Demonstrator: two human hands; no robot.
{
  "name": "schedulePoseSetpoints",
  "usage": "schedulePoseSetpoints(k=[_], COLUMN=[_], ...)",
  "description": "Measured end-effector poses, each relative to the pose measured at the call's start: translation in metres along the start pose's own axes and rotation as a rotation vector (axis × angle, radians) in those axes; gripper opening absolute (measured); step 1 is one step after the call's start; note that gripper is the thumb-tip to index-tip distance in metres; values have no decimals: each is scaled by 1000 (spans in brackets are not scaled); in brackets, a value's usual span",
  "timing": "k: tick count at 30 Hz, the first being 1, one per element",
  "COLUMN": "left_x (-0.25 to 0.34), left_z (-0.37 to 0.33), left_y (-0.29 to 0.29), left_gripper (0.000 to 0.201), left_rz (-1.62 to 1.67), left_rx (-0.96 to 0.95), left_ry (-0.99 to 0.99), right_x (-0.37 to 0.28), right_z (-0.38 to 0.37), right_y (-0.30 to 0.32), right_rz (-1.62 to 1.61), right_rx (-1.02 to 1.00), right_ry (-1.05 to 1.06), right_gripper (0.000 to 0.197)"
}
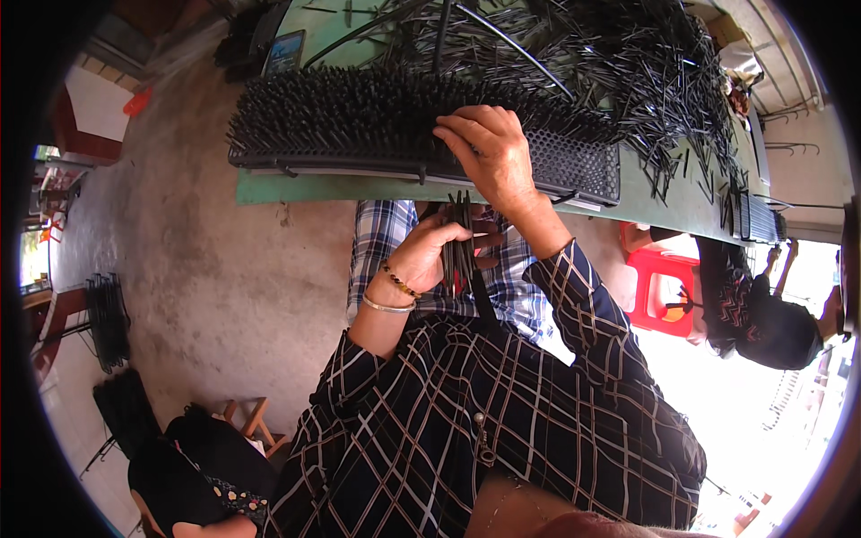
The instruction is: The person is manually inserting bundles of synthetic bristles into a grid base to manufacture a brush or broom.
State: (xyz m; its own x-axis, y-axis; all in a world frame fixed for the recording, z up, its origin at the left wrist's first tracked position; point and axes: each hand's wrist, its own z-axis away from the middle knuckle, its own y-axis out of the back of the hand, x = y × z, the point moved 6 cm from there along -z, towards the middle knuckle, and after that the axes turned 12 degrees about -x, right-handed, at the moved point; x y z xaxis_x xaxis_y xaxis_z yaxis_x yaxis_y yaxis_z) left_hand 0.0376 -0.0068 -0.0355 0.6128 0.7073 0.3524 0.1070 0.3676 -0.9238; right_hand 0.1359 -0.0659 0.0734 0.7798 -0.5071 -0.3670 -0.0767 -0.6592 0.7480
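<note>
A long black perforated tray (587, 170) lies along the near edge of the green table. Thin black sticks (314, 112) stand upright in its holes, packed closely from the left end past the middle. Bare holes show at its right end. Over the tray's middle, the thumb and fingers of my right hand (498, 157) are pinched together at the sticks; whatever is between the fingertips blends into the black. Below the table edge, my left hand (421, 255) is closed around a bundle of black sticks (459, 238), which points upward toward the tray.
A large heap of loose black sticks (664, 81) covers the back and right of the green table (332, 190). A red stool (650, 282) stands at the right, near a person in black (776, 327). Another person (211, 475) is at the lower left, by a wooden stool (258, 417).
</note>
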Motion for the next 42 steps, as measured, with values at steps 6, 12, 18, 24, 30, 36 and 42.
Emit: schedulePoseSetpoints(k=[6, 12, 18, 24, 30, 36, 42], left_x=[2, 1, 2, 7, 6, 1, 3], left_z=[-1, -3, -1, -2, -6, -13, -17], left_y=[-5, -7, -13, -20, -21, -16, -6], left_gripper=[30, 29, 29, 32, 31, 31, 31], left_rz=[-106, -171, -196, -236, -284, -263, -215], left_rx=[9, -35, -1, -32, -13, 0, 31], left_ry=[-64, -48, -33, -73, -107, -160, -218], right_x=[2, 1, 4, 11, 21, 37, 43], right_z=[4, 7, 8, 21, 60, 75, 65], right_y=[7, 8, 6, 25, 12, 10, 26], right_rz=[-5, 14, 45, -289, -645, -890, -750], right_rx=[56, 38, -49, -175, -554, -466, -289], right_ry=[-79, -78, -80, -361, -690, -778, -698], right_gripper=[14, 12, 15, 21, 27, 22, 23])
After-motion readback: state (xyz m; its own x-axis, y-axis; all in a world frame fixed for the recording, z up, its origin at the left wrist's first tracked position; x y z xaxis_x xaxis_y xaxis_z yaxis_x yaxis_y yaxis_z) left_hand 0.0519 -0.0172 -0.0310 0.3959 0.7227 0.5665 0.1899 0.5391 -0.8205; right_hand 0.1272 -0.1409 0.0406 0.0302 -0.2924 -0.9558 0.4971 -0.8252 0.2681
